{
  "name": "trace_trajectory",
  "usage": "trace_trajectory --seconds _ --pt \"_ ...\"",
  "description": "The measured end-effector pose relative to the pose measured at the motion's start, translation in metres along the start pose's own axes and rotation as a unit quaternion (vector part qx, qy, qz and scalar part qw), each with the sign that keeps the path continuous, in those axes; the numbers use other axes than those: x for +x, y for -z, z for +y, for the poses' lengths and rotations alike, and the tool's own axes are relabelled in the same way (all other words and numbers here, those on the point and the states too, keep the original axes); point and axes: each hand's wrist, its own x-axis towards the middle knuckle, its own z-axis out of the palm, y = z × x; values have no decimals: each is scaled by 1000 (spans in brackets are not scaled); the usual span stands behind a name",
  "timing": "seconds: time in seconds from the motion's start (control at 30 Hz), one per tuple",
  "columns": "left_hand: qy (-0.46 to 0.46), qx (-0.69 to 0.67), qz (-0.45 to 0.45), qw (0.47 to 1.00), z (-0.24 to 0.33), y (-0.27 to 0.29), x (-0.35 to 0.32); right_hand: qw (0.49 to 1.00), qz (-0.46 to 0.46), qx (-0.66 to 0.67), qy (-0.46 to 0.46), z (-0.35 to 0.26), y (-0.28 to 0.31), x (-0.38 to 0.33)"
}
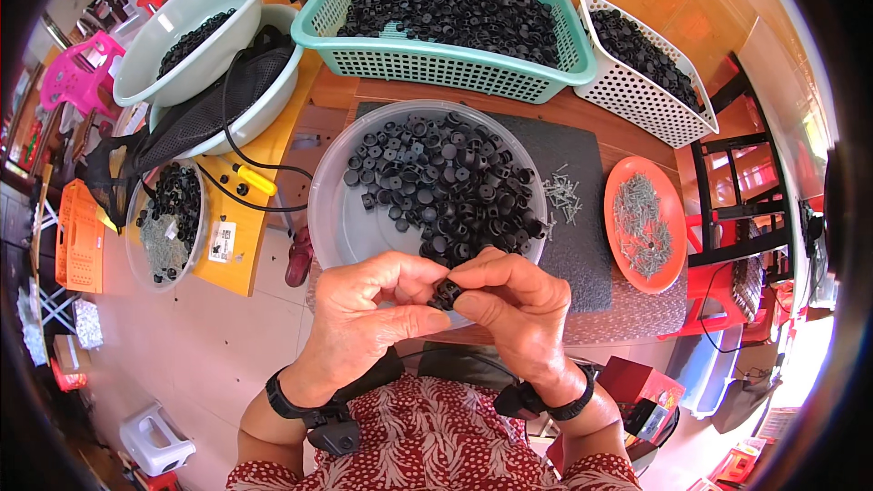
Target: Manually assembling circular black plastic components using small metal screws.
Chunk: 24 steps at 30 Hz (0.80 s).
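Note:
Between my two hands is a small black plastic part (445, 294), pinched by the thumb and fingers of each. My left hand (368, 305) grips it from the left, my right hand (514, 300) from the right, and the fingers cover much of it. Just beyond my fingertips stands a round translucent basin (332, 209) holding many loose black plastic parts (446, 173). To its right, metal screws (564, 197) lie loose on a dark mat (582, 255). An orange oval plate (618, 264) with a heap of similar screws sits farther right.
A green basket (436, 80) and a white basket (637, 114), both full of black parts, line the far side. At left are pale green bowls (195, 45), a yellow screwdriver (255, 180) and a clear tub (145, 268) of parts and screws. A white stool (156, 439) stands on the floor.

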Motion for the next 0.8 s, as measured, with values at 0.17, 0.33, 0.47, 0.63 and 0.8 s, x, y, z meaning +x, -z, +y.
trace_trajectory --seconds 0.17,0.33,0.47,0.63,0.8 --pt "7 -8 -33 999 2 4 0 993 11 79 -89 -2 2 1" --pt "18 -9 -25 999 3 3 1 981 22 149 -122 3 4 1" --pt "38 4 -35 999 4 6 4 980 28 152 -125 5 5 2" --pt "37 16 -41 998 3 8 3 989 0 123 -83 2 3 4" --pt "35 26 -37 998 3 7 3 991 18 93 -93 -2 -1 3"
